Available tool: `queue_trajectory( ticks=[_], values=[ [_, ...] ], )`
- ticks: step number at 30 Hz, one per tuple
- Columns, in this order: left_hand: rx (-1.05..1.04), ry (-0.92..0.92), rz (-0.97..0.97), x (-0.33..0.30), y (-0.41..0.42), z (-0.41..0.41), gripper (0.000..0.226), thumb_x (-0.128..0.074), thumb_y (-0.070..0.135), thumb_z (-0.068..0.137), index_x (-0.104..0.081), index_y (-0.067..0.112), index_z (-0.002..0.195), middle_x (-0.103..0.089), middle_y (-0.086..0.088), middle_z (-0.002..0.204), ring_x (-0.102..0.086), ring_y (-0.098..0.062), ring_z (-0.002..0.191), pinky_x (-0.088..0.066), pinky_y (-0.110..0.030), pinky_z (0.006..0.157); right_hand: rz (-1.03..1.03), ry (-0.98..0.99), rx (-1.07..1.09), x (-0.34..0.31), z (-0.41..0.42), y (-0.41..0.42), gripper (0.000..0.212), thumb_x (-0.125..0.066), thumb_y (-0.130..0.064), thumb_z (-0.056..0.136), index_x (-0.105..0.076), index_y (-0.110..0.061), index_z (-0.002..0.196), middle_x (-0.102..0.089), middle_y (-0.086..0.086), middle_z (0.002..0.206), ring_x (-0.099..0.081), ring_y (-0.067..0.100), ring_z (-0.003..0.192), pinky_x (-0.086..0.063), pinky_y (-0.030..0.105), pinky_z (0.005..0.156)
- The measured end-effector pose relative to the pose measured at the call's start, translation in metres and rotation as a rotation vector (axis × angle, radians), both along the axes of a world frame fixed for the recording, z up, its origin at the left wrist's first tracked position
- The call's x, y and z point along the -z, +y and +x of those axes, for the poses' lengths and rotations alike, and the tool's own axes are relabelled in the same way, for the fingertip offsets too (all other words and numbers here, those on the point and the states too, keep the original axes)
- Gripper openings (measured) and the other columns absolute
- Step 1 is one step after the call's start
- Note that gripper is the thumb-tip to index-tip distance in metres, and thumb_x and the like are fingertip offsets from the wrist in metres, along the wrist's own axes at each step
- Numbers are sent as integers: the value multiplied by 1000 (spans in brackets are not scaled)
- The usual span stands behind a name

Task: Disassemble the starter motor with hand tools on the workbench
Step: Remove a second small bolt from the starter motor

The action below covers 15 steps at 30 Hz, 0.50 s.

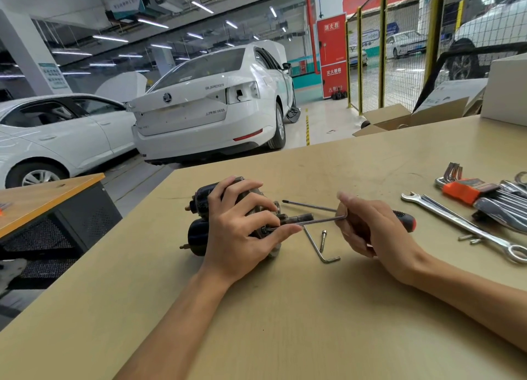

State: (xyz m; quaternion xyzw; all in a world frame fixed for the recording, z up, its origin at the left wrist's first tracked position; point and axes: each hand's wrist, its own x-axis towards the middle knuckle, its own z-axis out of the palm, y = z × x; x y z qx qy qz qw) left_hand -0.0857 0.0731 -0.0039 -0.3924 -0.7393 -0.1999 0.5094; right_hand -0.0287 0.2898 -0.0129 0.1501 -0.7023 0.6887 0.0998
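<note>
The dark starter motor [201, 231] lies on its side on the tan workbench [285, 308], its shaft end pointing right. My left hand [242, 225] is clamped over its housing, fingertips at the flange. My right hand [373, 228] pinches the bent end of an L-shaped hex key [316, 220] whose long arm runs left into a bolt on the motor's flange. A screwdriver with a red and black handle [405, 218] lies behind my right hand, its shaft [308, 205] pointing left.
A second hex key [319, 248] and a loose bolt [322, 240] lie just right of the motor. At the right are a long combination wrench [456, 223], two small screws [470, 238], an orange hex key holder [462, 190] and several more wrenches. Cardboard boxes [405, 117] stand at the far edge.
</note>
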Motion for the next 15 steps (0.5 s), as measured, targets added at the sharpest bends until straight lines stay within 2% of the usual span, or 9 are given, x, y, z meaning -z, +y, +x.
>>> queue_trajectory(
  ticks=[3,5,9,12,15],
  values=[
    [1,4,-12,0,-1,0,38,-75,50,78,-73,17,59,-72,6,79,-62,-22,106,-30,-41,109,-15,18,-41,2,-1,2,42,-48,-42,87,-48,-18,53,-33,5,45,-27,16,42,-28,20,41],
    [2,7,-15,0,-1,0,38,-75,50,78,-73,17,59,-72,6,79,-63,-24,105,-31,-42,109,-27,2,-87,1,-2,2,41,-51,-47,80,-49,-15,55,-34,4,45,-28,16,41,-29,19,40],
    [-12,11,-10,0,0,0,37,-75,49,78,-73,17,59,-72,6,78,-63,-23,104,-32,-43,107,-10,-102,-160,2,-6,3,64,-48,-55,82,-35,2,55,-29,4,40,-24,19,37,-29,22,39],
    [-7,14,-15,0,0,0,38,-75,50,78,-73,17,59,-72,6,78,-62,-23,105,-32,-43,107,-67,-134,-168,4,-8,4,49,-49,-48,83,-38,-9,56,-28,2,41,-19,19,39,-26,24,39],
    [-5,12,-18,0,0,1,39,-76,50,78,-73,16,58,-71,6,78,-63,-24,104,-33,-45,106,-96,-156,-185,5,-9,4,40,-44,-41,83,-38,-11,57,-28,1,42,-18,19,41,-22,27,40]
  ],
)
